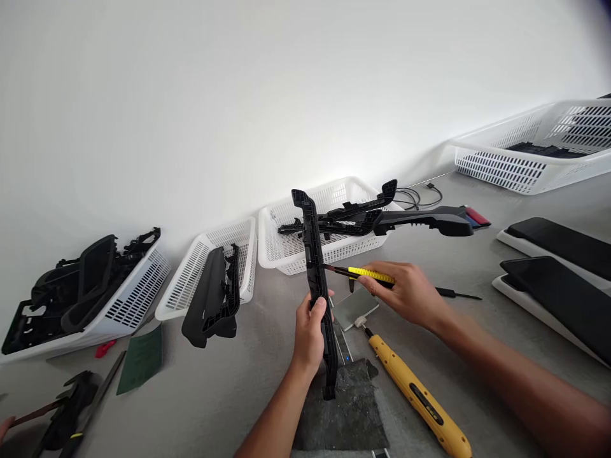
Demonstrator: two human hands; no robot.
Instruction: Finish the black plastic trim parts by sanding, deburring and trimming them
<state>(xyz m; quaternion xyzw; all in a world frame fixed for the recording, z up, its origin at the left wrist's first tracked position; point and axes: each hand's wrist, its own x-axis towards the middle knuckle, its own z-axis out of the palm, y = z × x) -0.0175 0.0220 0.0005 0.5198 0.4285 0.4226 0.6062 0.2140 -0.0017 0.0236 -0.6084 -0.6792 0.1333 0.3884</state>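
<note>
From here: left hand (pixel 310 334) gripping long black ribbed plastic trim strip (pixel 312 245), tilted, lower end over rough dark-grey cloth (pixel 348 413). Right hand (pixel 405 289) holding slim yellow-and-black hand tool (pixel 375 275), tip at strip's side. Chunky yellow power tool (pixel 403 380) lying on grey worktop (pixel 229 388), right of cloth. Towards worktop's back edge, four white slotted plastic baskets (pixel 286 263), black plastic parts (pixel 210 292) inside. Far left of worktop, another person's hand (pixel 6 427), mostly cut off.
</note>
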